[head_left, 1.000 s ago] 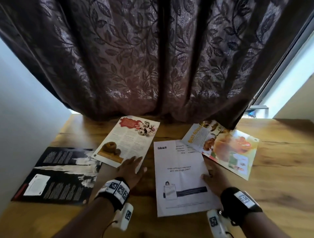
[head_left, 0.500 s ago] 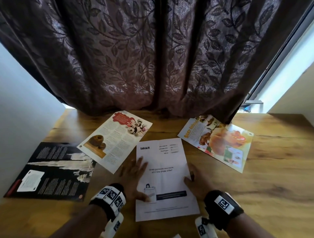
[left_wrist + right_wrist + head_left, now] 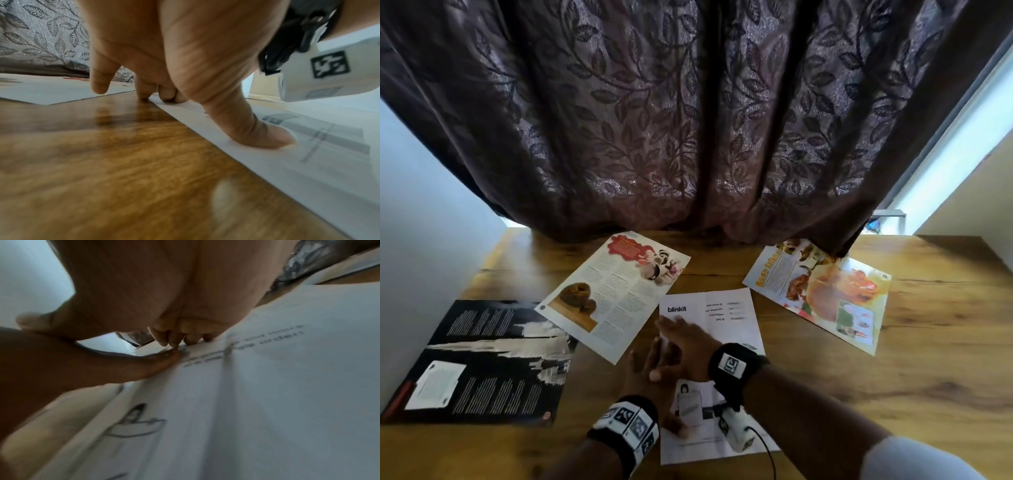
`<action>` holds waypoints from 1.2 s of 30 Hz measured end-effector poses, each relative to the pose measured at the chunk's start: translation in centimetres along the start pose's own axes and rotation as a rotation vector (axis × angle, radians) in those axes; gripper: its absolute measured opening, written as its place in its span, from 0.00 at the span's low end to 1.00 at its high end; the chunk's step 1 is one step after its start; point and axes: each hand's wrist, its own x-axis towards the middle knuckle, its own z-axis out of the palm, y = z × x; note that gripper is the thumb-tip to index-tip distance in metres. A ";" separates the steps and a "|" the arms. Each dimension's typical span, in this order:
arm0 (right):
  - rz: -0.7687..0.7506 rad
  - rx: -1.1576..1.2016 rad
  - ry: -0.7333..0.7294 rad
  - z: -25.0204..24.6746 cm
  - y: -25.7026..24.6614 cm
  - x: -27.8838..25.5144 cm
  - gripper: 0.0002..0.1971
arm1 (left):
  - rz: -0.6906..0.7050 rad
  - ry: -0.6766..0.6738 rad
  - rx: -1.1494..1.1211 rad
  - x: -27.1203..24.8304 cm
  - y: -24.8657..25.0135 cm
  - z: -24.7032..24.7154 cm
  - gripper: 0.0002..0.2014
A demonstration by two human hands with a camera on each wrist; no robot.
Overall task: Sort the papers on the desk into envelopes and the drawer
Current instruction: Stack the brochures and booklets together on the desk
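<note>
A white printed sheet headed "blinkit" [image 3: 726,308] lies flat at the middle of the wooden desk [image 3: 928,359]. My left hand [image 3: 642,371] rests at the sheet's left edge, fingers spread. In the left wrist view its thumb [image 3: 267,138] presses the white sheet [image 3: 308,162] down while the fingertips [image 3: 144,92] touch the edge. My right hand [image 3: 685,339] crosses over the left one, with fingers stretched toward the sheet's upper left. The right wrist view shows its fingertips [image 3: 191,339] touching the sheet [image 3: 267,386]. Neither hand holds anything.
A recipe page [image 3: 616,298] lies left of the sheet and a black page [image 3: 482,359] lies further left by the wall [image 3: 421,240]. A colourful food page [image 3: 822,294] sits at the right. A dark leaf-patterned curtain [image 3: 688,137] hangs over the desk's back edge.
The white sheet slid left, off the colourful page. My right hand left the sheet's right edge and swung across over my left hand to the upper left part.
</note>
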 end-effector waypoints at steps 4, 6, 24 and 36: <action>0.074 -0.298 0.047 0.0 5.0 0.0 0.68 | 0.044 0.017 -0.003 0.0 -0.2 0.0 0.71; 0.160 -0.348 0.051 -0.7 8.5 -1.9 0.69 | 0.057 0.035 -0.037 0.1 -0.5 0.3 0.74; 0.061 -0.388 -0.089 5.4 4.3 -8.0 0.75 | 0.048 0.067 -0.029 0.9 -0.3 1.0 0.72; 0.261 -0.340 -0.055 2.7 10.7 -13.3 0.76 | -0.003 0.083 0.045 2.1 8.0 -1.3 0.75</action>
